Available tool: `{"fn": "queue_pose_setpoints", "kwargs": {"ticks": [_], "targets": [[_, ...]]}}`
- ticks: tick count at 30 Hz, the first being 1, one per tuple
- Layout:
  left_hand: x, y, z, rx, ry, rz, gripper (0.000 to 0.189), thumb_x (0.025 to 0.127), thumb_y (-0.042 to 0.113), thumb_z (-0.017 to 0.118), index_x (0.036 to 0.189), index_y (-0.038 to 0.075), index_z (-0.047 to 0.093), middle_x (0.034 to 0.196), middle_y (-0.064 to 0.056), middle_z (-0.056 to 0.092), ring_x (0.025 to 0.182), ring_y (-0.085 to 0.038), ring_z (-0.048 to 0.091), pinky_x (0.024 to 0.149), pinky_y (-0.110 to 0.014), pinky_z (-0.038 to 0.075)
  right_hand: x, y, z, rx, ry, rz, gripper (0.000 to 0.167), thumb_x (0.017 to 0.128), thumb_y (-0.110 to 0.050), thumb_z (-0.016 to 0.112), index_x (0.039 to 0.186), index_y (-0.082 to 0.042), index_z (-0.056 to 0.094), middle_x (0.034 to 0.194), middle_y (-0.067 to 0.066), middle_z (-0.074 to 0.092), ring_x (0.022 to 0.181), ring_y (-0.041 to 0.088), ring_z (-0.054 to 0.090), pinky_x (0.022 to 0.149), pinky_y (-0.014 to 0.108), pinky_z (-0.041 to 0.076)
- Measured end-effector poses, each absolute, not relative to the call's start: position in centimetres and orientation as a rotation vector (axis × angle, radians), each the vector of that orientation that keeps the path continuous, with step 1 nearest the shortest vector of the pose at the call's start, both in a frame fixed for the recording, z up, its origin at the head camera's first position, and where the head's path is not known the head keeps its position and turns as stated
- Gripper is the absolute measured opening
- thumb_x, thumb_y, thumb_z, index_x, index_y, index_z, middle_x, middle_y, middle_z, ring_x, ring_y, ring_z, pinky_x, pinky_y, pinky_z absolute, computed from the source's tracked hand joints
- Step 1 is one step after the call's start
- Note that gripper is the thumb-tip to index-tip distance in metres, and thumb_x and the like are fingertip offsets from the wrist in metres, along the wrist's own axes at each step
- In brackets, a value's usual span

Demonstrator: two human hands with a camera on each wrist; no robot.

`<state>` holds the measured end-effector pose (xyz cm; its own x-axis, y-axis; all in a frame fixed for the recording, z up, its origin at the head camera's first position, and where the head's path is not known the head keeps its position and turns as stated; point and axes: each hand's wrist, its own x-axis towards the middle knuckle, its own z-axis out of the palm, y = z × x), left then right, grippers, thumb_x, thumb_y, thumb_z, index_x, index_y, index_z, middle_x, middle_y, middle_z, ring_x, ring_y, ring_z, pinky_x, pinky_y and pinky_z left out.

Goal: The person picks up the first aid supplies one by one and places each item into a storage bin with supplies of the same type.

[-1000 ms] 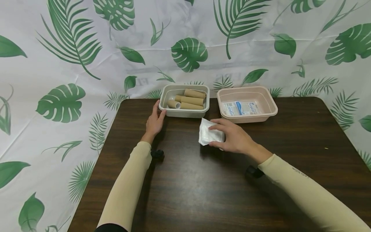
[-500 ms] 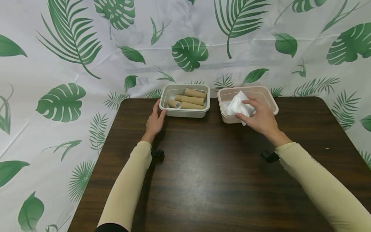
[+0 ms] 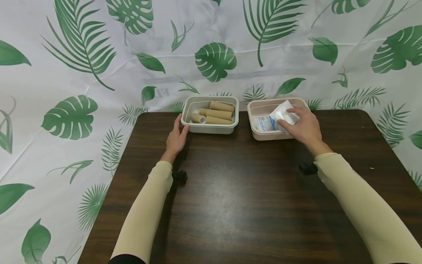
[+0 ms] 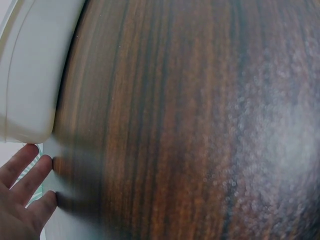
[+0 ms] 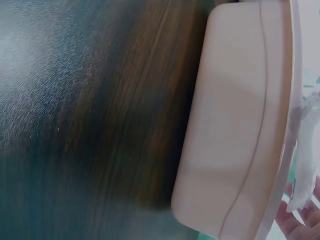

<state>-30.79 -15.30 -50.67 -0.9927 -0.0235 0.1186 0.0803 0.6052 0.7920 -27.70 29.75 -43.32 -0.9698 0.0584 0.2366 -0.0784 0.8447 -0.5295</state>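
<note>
My right hand [image 3: 304,126] pinches a white plastic packet [image 3: 284,111] between thumb and fingers, tilted inside the pink bin [image 3: 271,136]. Flat packets [image 3: 262,124] with blue print lie on that bin's floor, partly hidden by the held one. In the right wrist view, fingertips [image 5: 287,220] and the packet [image 5: 305,165] show beyond the bin's rim. My left hand [image 3: 176,141] rests against the left end of the off-white bin [image 3: 211,129], its fingers fairly straight. The left wrist view has the fingers [image 4: 37,180] just by the bin's corner.
Several brown cardboard tubes [image 3: 219,114] lie in the off-white bin. Both bins stand side by side at the far edge of the dark wooden table [image 3: 230,198]. Behind them hangs a white leaf-print cloth [image 3: 178,73].
My right hand has carried the white packet from the table in front of the bins, rightward and back into the pink bin. The left hand has stayed at the off-white bin.
</note>
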Motion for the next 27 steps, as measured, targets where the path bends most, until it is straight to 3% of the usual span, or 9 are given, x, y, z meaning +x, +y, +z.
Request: {"fn": "queue_pose_setpoints", "kwargs": {"ticks": [6, 14, 19, 27], "targets": [[-30.8, -15.4, -50.8, -0.054, -2.712, -1.349, 0.06, 0.101, 0.055, 0.041, 0.155, 0.044, 0.016, 0.131, -0.007, 0.06, 0.119, -0.033, 0.056, 0.096, -0.057, 0.037, -28.1, 29.6, -43.5, -0.072, -2.732, 0.811, 0.065, 0.087, -0.052, 0.067, 0.128, -0.003, 0.062, 0.148, 0.016, 0.045, 0.13, 0.042, 0.042, 0.105, 0.059, 0.03], [-30.7, -15.5, -50.8, -0.051, -2.708, -1.339, 0.061, 0.101, 0.055, 0.041, 0.156, 0.042, 0.017, 0.129, -0.007, 0.061, 0.117, -0.033, 0.056, 0.095, -0.057, 0.038, -29.0, 29.1, -43.8, -0.177, -2.706, 0.805, 0.066, 0.089, -0.051, 0.065, 0.13, 0.0, 0.061, 0.152, 0.011, 0.041, 0.135, 0.037, 0.039, 0.107, 0.056, 0.03], [-30.7, -15.5, -50.9, -0.068, -2.709, -1.345, 0.063, 0.102, 0.053, 0.042, 0.157, 0.035, 0.018, 0.129, -0.009, 0.061, 0.117, -0.034, 0.056, 0.096, -0.058, 0.037, -29.1, 28.9, -44.2, -0.212, -2.781, 0.784, 0.068, 0.09, -0.052, 0.063, 0.133, 0.0, 0.057, 0.15, 0.018, 0.04, 0.135, 0.04, 0.038, 0.108, 0.056, 0.029], [-30.7, -15.4, -50.7, -0.044, -2.705, -1.35, 0.06, 0.103, 0.05, 0.042, 0.156, 0.041, 0.016, 0.131, -0.009, 0.06, 0.117, -0.033, 0.056, 0.094, -0.056, 0.037, -28.9, 29.6, -44.8, -0.154, -2.791, 0.737, 0.058, 0.092, -0.044, 0.062, 0.131, 0.0, 0.058, 0.144, 0.021, 0.046, 0.131, 0.041, 0.041, 0.107, 0.054, 0.03]]}}
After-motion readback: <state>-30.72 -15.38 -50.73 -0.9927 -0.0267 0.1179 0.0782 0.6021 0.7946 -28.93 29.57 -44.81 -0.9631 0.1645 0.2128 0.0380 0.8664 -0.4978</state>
